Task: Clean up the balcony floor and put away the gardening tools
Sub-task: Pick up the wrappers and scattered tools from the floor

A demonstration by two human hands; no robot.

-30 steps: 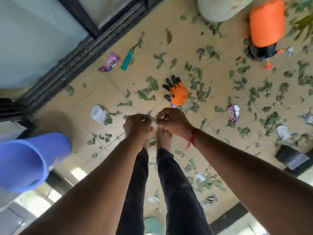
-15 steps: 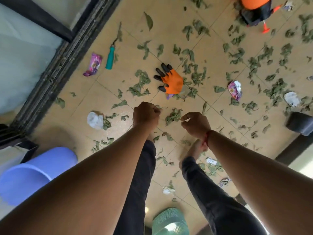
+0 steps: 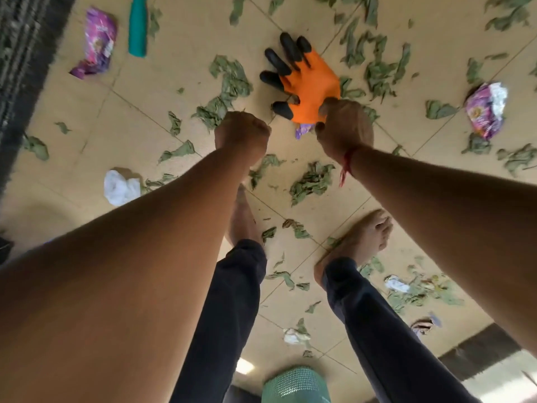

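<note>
Right hand point(image 3: 344, 128) now gripping glove point(image 3: 309, 85), tiled floor point(image 3: 174, 82) — leaf-strewn

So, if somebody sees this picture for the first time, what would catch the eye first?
The orange glove with black fingertips, in the upper middle, stands out first; the right hand grips its cuff, and the left hand is a fist beside it. Dry green leaves are scattered all over the tan tiled floor. A purple wrapper lies at the upper left and a second wrapper at the right.
</note>
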